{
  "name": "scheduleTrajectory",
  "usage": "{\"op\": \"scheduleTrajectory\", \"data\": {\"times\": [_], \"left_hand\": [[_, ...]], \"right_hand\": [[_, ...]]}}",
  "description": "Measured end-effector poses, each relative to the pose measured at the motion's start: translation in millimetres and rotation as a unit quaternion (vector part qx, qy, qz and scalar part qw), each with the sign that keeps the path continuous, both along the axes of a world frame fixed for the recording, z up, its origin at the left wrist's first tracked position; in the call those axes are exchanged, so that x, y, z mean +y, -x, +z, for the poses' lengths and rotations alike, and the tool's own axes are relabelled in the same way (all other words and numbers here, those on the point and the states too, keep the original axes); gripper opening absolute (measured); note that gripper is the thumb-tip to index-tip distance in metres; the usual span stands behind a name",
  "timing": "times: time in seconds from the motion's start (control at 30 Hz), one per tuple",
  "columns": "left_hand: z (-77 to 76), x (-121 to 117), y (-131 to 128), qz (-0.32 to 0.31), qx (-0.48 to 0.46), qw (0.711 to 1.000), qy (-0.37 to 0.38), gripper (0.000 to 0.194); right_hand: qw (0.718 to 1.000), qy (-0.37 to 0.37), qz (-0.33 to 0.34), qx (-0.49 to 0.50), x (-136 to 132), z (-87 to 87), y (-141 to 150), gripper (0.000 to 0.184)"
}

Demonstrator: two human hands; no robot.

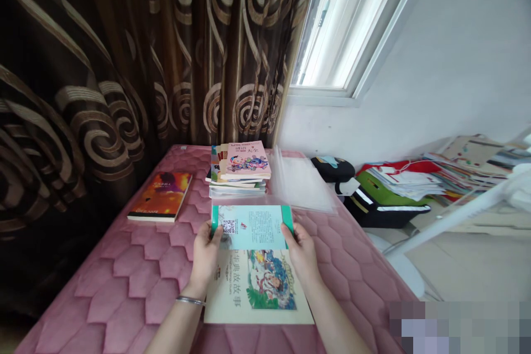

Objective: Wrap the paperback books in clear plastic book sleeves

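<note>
Behind the held book [256, 228], a book stack [244, 168] adjoins clear sleeves [305, 182].

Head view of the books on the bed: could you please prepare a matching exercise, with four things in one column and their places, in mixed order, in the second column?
Column 1
1. Orange-red book
2. Pink-covered book
3. Clear plastic sheets
4. Light-blue printed cover

Column 2
A. On top of the stack
B. Held at its sides by the left hand and the right hand
C. By itself, to the left of the stack
D. Spread flat, to the right of the stack

Right pairs: 1-C, 2-A, 3-D, 4-B
</note>
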State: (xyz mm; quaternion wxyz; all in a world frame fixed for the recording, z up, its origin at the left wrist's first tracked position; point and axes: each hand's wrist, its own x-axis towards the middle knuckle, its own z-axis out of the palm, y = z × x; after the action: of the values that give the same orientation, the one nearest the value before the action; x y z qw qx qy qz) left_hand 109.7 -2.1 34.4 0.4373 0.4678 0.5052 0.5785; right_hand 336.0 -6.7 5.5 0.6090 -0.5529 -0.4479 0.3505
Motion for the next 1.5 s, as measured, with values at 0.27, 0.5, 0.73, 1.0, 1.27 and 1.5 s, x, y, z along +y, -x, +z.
{"op": "scheduleTrajectory", "data": {"times": [0.27,0.5,0.73,1.0,1.27,1.5], "left_hand": [[-2.2,0.9,0.7,0.010,0.012,1.000,-0.003,0.036],[-2.0,1.0,0.1,0.021,0.028,0.999,-0.003,0.039],[-2.2,2.3,0.3,0.022,0.033,0.999,-0.010,0.039],[-0.5,-0.6,-0.9,0.027,0.015,1.000,-0.001,0.031],[0.7,0.7,-0.4,0.018,-0.003,1.000,-0.004,0.032],[-1.5,0.7,0.2,0.018,0.004,1.000,-0.005,0.033]], "right_hand": [[1.000,-0.002,-0.009,-0.011,-0.6,4.0,1.0,0.041],[1.000,0.014,0.003,0.008,-3.4,4.8,0.1,0.036],[0.998,0.017,0.020,0.063,-0.4,-3.3,-3.6,0.034],[1.000,0.000,0.009,0.029,1.3,-4.8,-3.1,0.037],[0.999,-0.004,0.013,0.035,0.5,-3.0,-1.0,0.038],[1.000,0.002,0.012,0.022,0.8,-5.1,-2.8,0.037]]}}
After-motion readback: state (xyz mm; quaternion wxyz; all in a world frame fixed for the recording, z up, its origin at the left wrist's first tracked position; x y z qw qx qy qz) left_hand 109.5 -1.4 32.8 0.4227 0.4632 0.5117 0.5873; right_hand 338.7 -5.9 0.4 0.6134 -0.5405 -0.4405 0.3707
